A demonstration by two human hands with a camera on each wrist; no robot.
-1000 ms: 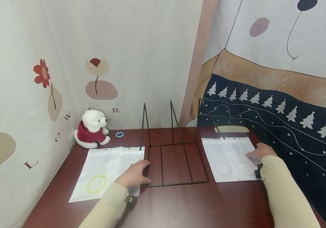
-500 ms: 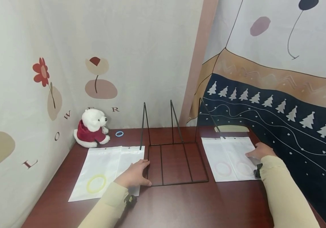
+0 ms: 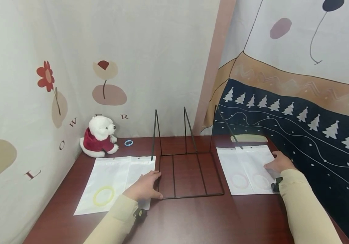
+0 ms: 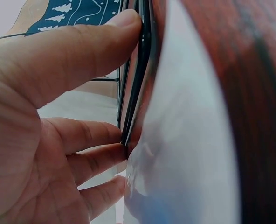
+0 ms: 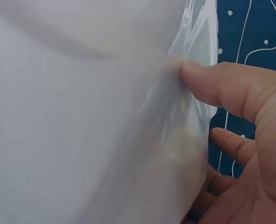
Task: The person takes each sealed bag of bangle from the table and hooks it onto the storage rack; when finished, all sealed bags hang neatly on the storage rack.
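On the brown table a black wire rack (image 3: 174, 176) lies flat, its several upright wire loops at the back. My left hand (image 3: 143, 187) touches its left side; in the left wrist view the thumb (image 4: 121, 21) and fingers rest along the dark wire, rather straight. Under that hand lie two overlapping white plastic bags (image 3: 116, 169), the left one with a yellow ring (image 3: 113, 195) showing. Two more bags are at the right. My right hand (image 3: 279, 162) pinches the edge of the rightmost bag (image 5: 82, 121), thumb above, fingers partly hidden beneath. Faint pinkish rings show through both right bags.
A white toy bear (image 3: 101, 130) in a red coat sits at the back left, beside a small blue ring (image 3: 125, 144). A pale yellowish flat thing (image 3: 249, 138) lies behind the right bags. Printed curtains (image 3: 162, 61) close in the table's back and sides.
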